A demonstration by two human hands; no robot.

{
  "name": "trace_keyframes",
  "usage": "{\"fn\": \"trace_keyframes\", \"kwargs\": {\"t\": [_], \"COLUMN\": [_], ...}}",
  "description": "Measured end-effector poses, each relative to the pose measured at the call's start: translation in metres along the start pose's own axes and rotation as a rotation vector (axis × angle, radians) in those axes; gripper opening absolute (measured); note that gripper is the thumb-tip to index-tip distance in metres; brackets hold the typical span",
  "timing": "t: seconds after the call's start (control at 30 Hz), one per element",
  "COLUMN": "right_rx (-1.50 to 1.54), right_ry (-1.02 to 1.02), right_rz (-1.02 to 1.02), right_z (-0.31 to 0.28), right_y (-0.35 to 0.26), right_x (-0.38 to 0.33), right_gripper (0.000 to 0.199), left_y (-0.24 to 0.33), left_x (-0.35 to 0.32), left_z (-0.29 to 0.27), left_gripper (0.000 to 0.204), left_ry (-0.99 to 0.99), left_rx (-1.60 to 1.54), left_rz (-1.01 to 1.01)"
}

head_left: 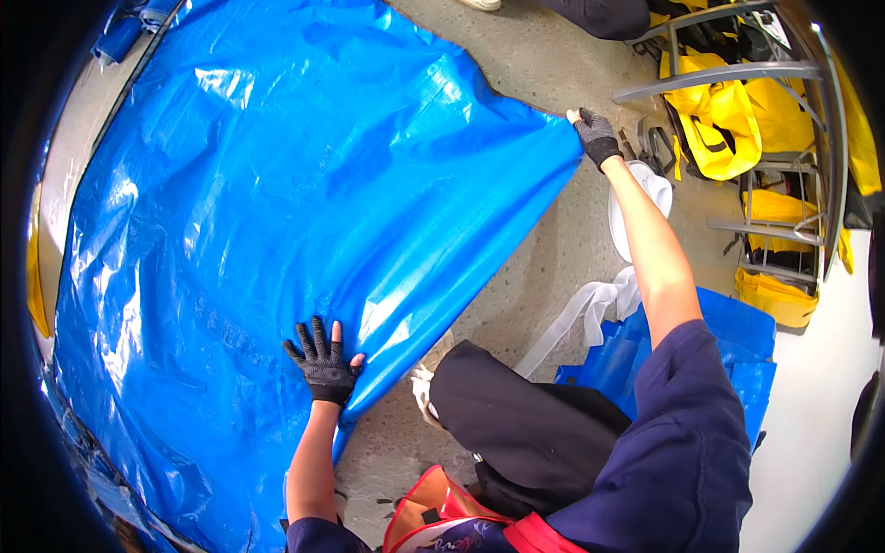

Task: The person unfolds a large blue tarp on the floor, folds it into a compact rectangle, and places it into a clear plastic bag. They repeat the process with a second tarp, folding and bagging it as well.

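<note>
A large glossy blue tarp (277, 203) spreads over the floor, with wrinkles running from its near edge toward the far right corner. My left hand (327, 364), in a black dotted glove with some fingertips bare, lies flat with spread fingers on the tarp by its near edge. With my arm stretched out, my right hand (595, 136), gloved the same way, grips the tarp's right corner and pulls the edge into a taut slope. The fold under that edge is hidden.
On the right, a grey metal rack (728, 72) holds yellow bags (719, 111). Beside my right arm lie a white roll (619, 221), a white strip (576, 318) and a blue plastic piece (737, 323). Another person's dark-clothed leg (608, 14) is at the top. Concrete floor (502, 304) shows between.
</note>
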State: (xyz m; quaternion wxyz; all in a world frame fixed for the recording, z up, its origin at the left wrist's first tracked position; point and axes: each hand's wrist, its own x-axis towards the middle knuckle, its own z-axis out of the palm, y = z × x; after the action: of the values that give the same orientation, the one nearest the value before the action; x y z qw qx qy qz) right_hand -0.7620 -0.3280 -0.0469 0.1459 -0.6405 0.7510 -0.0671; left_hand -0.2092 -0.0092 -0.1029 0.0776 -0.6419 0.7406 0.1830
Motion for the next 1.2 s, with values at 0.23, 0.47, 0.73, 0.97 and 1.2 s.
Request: {"fn": "trace_keyframes", "kwargs": {"t": [0.23, 0.47, 0.73, 0.97, 1.2], "right_rx": [-0.443, -0.284, -0.190, -0.993, -1.087], "right_ry": [0.247, -0.509, -0.305, -1.549, -0.824], "right_rz": [-0.066, -1.280, -1.294, -0.462, -0.590], "right_z": [0.001, 0.043, 0.065, -0.083, -0.160], "right_y": [-0.077, -0.153, -0.172, -0.222, -0.423], "right_x": [-0.014, -0.194, -0.134, -0.157, -0.002], "right_gripper": [0.036, 0.075, 0.039, 0.047, 0.062], "left_y": [-0.018, -0.099, -0.196, -0.174, -0.334], "left_x": [-0.026, -0.230, -0.364, -0.398, -0.266], "left_z": [-0.004, -0.035, -0.023, -0.169, -0.335], "left_gripper": [0.083, 0.106, 0.074, 0.055, 0.065], "left_ry": [0.017, -0.586, -0.439, -1.216, -0.732], "left_rx": [-0.004, -0.010, 0.093, -0.531, -0.184], "left_rz": [-0.089, -0.115, -0.410, -0.498, -0.630]}}
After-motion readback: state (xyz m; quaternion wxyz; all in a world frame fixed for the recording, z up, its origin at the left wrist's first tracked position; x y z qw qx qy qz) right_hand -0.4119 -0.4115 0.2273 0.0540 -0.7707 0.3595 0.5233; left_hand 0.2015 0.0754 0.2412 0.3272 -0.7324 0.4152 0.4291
